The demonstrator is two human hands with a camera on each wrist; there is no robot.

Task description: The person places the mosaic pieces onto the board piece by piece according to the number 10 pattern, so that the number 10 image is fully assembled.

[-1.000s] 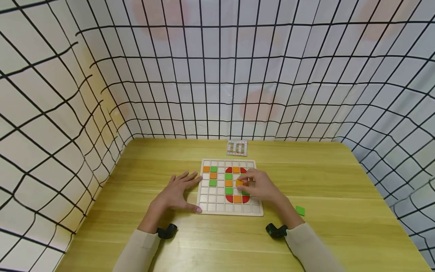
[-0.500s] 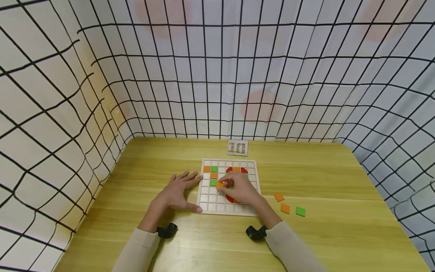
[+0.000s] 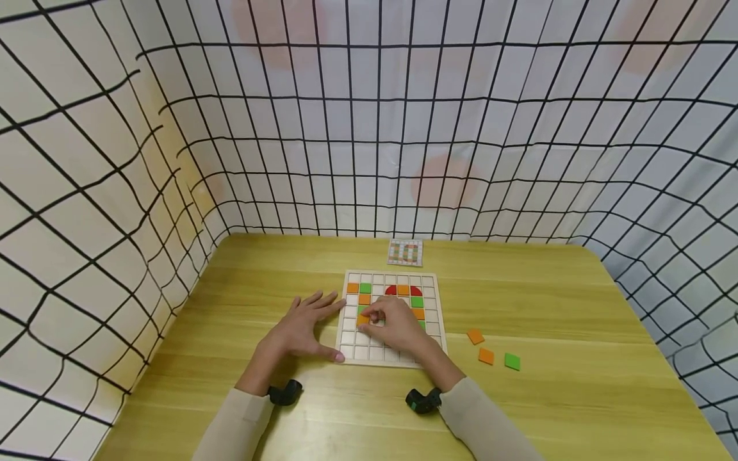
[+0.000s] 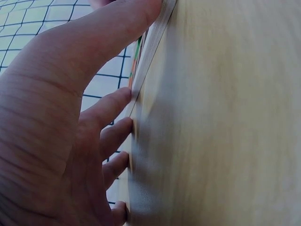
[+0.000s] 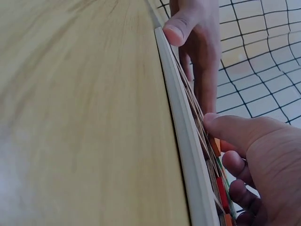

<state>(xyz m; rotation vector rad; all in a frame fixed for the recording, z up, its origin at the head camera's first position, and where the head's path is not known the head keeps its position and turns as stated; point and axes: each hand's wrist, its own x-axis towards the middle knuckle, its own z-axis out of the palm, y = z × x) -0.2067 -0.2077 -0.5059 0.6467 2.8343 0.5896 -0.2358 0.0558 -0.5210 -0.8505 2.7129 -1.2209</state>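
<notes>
A white gridded board (image 3: 361, 353) lies on the wooden table, bearing orange, green and red tiles. My right hand (image 3: 398, 325) pinches a square orange tile (image 3: 362, 321) between thumb and fingers, down at a cell below the green tile in the left group. That hand hides part of the middle of the board. Fingers spread, my left hand (image 3: 302, 328) rests at the board's left side. Its thumb and index fingertip touch the board edge, while the other fingers (image 4: 117, 135) lie on the table in the left wrist view.
Two loose orange tiles (image 3: 475, 337) and a green tile (image 3: 512, 362) lie on the table right of the board. A small pattern card (image 3: 405, 252) lies behind it. A white curtain with black grid lines (image 3: 375, 128) surrounds the table.
My right hand has carried the orange tile leftward across the board, from the red-cornered ring to the left group. The loose orange tiles, earlier hidden by the arm, now show. My left hand stays put.
</notes>
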